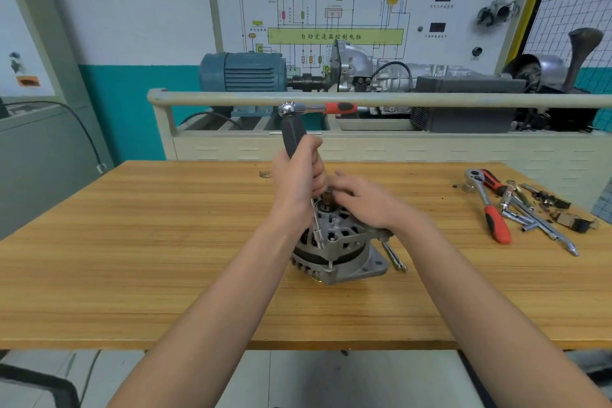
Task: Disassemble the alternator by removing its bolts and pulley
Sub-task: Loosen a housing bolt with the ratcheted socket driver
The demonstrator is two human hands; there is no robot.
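The left hand [299,172] grips a grey driver handle [293,136] topped by a ratchet [318,108], its thin shaft [317,223] reaching down into the alternator [337,245] at mid-table. The right hand [361,200] lies flat and relaxed over the housing, steadying it. A through bolt seems to be the step in hand; turning it out calls for a firm hold. Two loose bolts [394,257] lie beside the housing, with spare ratchets and sockets [516,205] well apart on the wooden table [165,242].
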